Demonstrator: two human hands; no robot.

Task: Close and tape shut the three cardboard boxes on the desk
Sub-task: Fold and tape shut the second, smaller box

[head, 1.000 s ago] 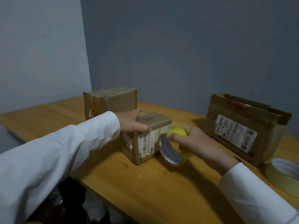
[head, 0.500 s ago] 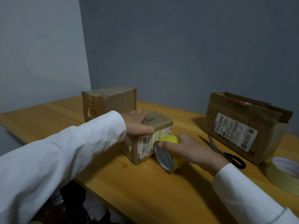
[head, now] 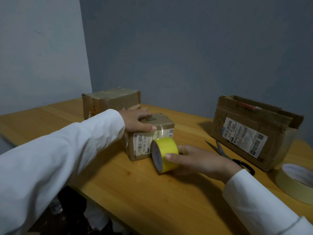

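Head view, right hand [head: 199, 160] gripping tape roll [head: 166, 154]

three cardboard boxes [head: 149, 135] [head: 111, 103] [head: 252, 131], two tape rolls [head: 165, 154] [head: 296, 181], one pair of scissors [head: 227, 154]

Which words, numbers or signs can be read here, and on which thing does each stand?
Small box label: barcodes and digits, too blurred to quote.
Small box top: green handwriting, unclear.
Open box label: barcodes and small print, too small to read.
Open box front: a black drawn mark, unclear.
Back box: no readable text.
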